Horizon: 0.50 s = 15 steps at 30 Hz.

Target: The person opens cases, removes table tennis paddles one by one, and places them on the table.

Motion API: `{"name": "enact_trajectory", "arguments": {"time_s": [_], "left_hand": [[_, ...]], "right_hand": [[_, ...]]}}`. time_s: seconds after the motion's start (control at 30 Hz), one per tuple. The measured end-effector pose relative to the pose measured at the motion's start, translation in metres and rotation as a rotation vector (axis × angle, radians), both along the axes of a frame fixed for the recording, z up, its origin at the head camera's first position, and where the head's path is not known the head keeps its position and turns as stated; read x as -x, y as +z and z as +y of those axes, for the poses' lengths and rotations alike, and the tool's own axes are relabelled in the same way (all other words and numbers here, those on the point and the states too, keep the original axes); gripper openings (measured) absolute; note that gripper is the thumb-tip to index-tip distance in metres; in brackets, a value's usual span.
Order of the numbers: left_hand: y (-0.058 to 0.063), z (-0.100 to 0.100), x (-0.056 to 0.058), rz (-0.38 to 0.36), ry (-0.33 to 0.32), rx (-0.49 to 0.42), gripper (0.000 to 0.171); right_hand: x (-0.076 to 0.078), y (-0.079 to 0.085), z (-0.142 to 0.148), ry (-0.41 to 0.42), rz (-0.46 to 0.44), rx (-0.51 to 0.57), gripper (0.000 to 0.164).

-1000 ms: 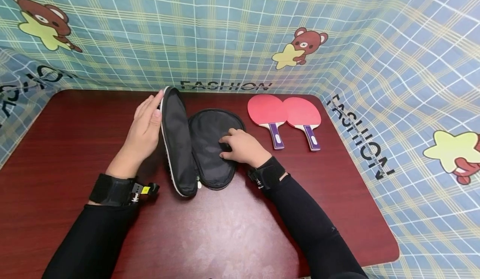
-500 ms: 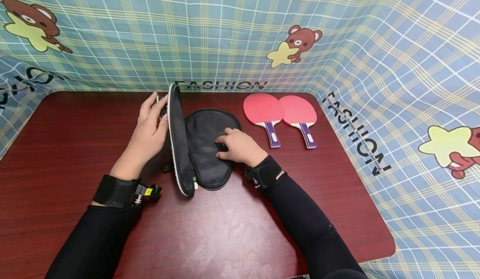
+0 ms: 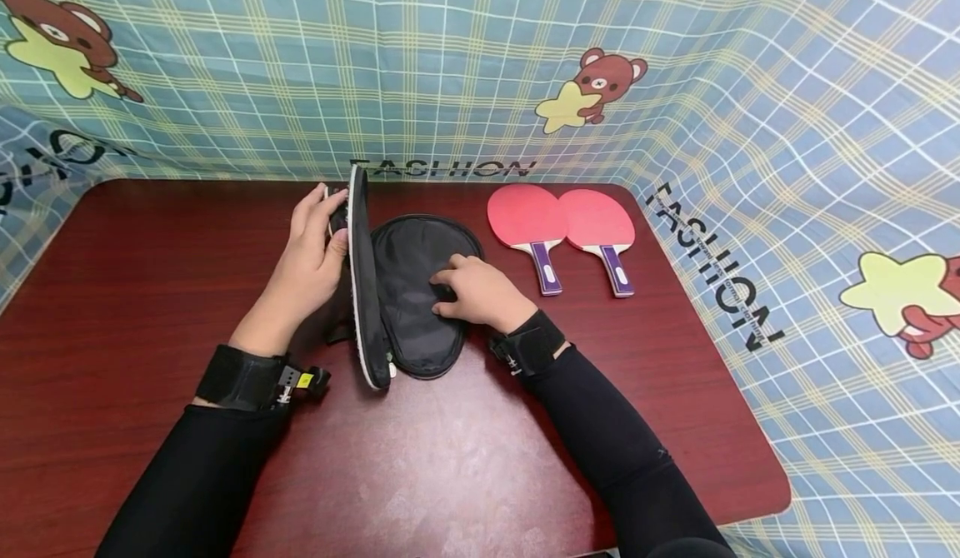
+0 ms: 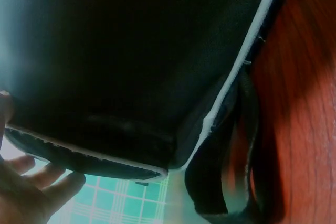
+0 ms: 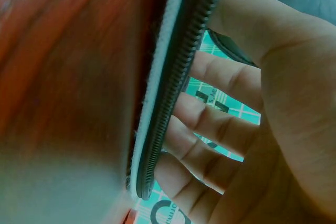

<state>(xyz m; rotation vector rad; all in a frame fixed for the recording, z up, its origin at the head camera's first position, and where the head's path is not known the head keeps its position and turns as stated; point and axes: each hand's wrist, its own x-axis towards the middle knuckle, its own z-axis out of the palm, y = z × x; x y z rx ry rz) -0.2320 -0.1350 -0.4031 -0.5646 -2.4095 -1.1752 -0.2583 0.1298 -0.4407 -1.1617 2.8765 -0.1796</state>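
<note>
A black paddle case with white-edged zipper trim lies unfolded on the table. Its lower half [image 3: 420,291] is flat, and its other half [image 3: 363,283] stands nearly upright on the left. My left hand [image 3: 311,262] holds the outer side of the raised half. In the left wrist view, its fingers [image 4: 63,187] are behind a trimmed edge and a thumb tip shows in front. My right hand [image 3: 483,293] rests on the lower half with bent fingers. Its fingertips meet the zipper edge [image 5: 163,93] in the right wrist view.
Two red table tennis paddles [image 3: 528,215] lie overlapping at the back right, purple handles toward me. A black strap [image 4: 210,177] hangs from the case. Plaid cloth [image 3: 442,67] surrounds the back and sides of the dark red table [image 3: 450,466].
My left hand has moved right, swinging the raised half of the paddle case more upright. Its fingers have shifted from lying against the half to gripping an edge. My right hand stays put.
</note>
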Motion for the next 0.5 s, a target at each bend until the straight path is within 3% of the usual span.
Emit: {"name": "enact_trajectory", "arguments": {"time_s": [0.23, 0.5], "left_hand": [[-0.0025, 0.0013, 0.0013, -0.034, -0.021, 0.035, 0.059], [-0.0079, 0.0063, 0.0047, -0.029, 0.029, 0.089, 0.068]], "right_hand": [[0.0004, -0.001, 0.001, -0.009, 0.008, -0.011, 0.046], [0.0011, 0.0006, 0.0017, 0.009, 0.0, 0.004, 0.047]]}}
